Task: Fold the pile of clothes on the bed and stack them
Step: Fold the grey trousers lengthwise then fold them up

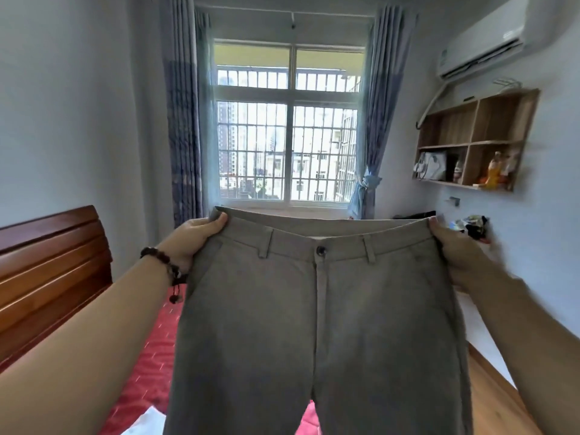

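A pair of grey trousers [317, 324] hangs spread out in front of me, front side facing me, with the waistband on top and a dark button at its middle. My left hand [194, 237] grips the left end of the waistband, and a dark bead bracelet sits on that wrist. At the right end of the waistband my right hand [455, 246] grips the cloth. Both legs of the trousers hang down out of the frame. They hide most of the bed [150, 365], which has a red cover. A bit of white cloth [147, 419] lies on the cover at the bottom left.
A dark wooden headboard [50, 277] stands at the left. Ahead is a barred window [288, 127] with blue curtains. On the right wall hang a wooden shelf [474, 142] and an air conditioner [483, 42]. Wooden floor [496, 397] shows at the lower right.
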Available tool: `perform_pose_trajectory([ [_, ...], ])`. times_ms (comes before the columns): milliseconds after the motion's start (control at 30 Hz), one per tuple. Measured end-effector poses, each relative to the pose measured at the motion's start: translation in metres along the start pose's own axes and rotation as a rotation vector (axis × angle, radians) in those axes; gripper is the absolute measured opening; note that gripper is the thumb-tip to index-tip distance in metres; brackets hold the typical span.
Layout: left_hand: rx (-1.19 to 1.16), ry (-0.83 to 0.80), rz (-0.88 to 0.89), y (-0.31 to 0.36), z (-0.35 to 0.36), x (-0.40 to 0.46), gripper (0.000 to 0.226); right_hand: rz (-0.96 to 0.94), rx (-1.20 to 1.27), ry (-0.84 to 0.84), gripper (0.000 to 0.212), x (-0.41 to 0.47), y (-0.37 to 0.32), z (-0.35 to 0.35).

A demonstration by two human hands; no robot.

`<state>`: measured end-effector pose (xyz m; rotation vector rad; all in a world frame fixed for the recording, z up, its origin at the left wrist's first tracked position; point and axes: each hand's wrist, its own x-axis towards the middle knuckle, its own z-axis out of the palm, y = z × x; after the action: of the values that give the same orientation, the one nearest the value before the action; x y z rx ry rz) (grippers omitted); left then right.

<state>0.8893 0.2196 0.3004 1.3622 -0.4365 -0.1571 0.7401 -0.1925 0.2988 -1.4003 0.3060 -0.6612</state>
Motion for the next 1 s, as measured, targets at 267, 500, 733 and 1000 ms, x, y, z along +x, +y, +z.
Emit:
perform_pose_trajectory([
  [267, -0.068, 0.366, -0.143, -0.080, 0.052, 0.016, 0.035, 0.114, 0.094, 0.346, 0.030, -0.036, 0.049, 0.086],
  [500, -0.234, 0.236, 0.012, -0.087, 0.152, -0.041, 0.039, 0.001, 0.245, -0.007, 0.031, -0.125, 0.065, 0.171],
  [733, -0.225, 0.100, 0.126, -0.077, 0.150, -0.058, 0.024, 0.133, 0.238, -0.268, 0.052, -0.130, 0.052, 0.162],
  [1000, -0.154, 0.022, 0.087, -0.040, 0.119, -0.046, 0.024, -0.248, -0.385, -0.034, 0.085, -0.089, 0.037, 0.086],
])
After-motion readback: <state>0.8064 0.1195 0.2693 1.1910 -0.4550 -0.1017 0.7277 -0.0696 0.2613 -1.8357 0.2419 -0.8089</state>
